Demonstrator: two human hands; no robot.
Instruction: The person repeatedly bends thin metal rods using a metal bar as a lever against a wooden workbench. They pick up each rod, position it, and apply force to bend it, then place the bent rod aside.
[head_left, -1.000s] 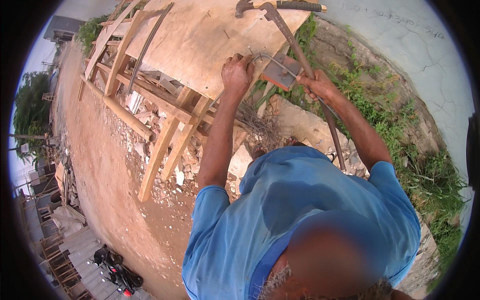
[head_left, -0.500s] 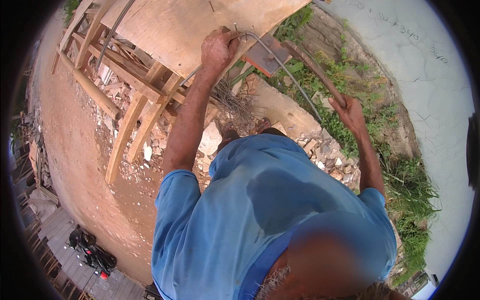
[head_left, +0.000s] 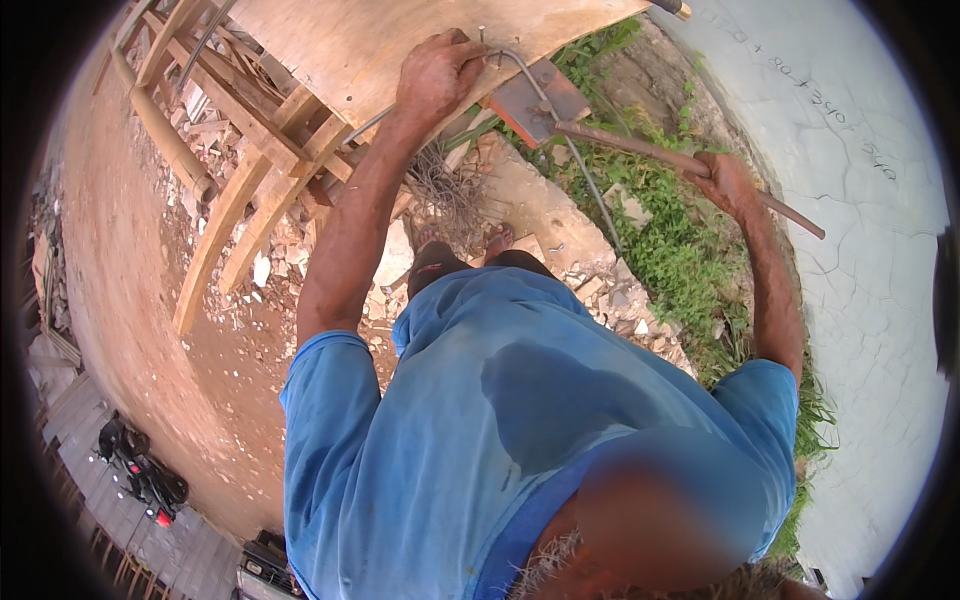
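My left hand [head_left: 435, 78] is closed on a thin bent metal rod [head_left: 588, 182] lying over the near edge of the plywood board [head_left: 330, 50]; nails [head_left: 482, 35] stick up beside the bend. The rod's long leg slants down to the right, across a rust-edged metal plate [head_left: 538, 103] fixed at the board's edge. My right hand [head_left: 725, 185] grips a brown iron bar [head_left: 640, 144] held slantwise, its far end at or over the plate near the rod; whether they touch I cannot tell.
Timber trestles [head_left: 240, 215] and a bamboo pole [head_left: 175, 160] stand left over rubble. Weeds [head_left: 680, 280] run along the pale wall [head_left: 870, 280] at right. A dirt path [head_left: 130, 320] and parked motorbike [head_left: 140, 465] are at lower left. A dark tool handle [head_left: 670, 8] shows at the top.
My right hand has left the rod's long leg and moved right with the bar, which has swung from steep to flatter. The view has shifted; my left hand stays by the bend.
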